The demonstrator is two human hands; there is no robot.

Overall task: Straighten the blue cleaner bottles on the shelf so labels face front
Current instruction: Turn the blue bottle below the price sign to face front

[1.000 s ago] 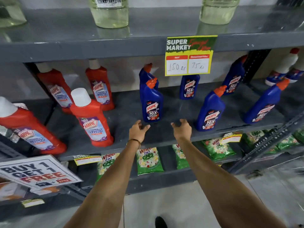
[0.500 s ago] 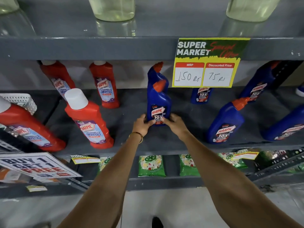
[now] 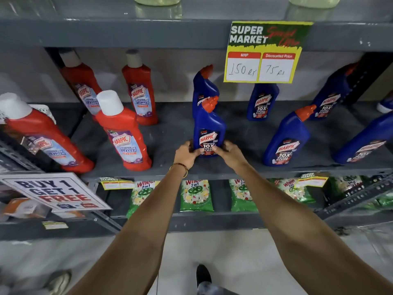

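A blue cleaner bottle (image 3: 209, 126) with an orange cap stands upright on the grey middle shelf (image 3: 170, 137), its label facing me. My left hand (image 3: 187, 154) grips its base from the left and my right hand (image 3: 230, 153) grips it from the right. Directly behind it stands a second blue bottle (image 3: 204, 86). More blue bottles stand to the right: one under the price card (image 3: 262, 102), one leaning in front (image 3: 286, 139), one at the back right (image 3: 332, 92) and one at the right edge (image 3: 365, 141).
Red bathroom cleaner bottles (image 3: 124, 133) fill the left half of the shelf. A yellow price card (image 3: 263, 53) hangs from the shelf above. Green detergent packets (image 3: 196, 195) lie on the lower shelf. A "Buy 1 Get 1 Free" sign (image 3: 55, 191) sticks out at lower left.
Both hands reached from the shelf's front edge to the front blue bottle and closed on its base. The camera moved closer to the shelf.
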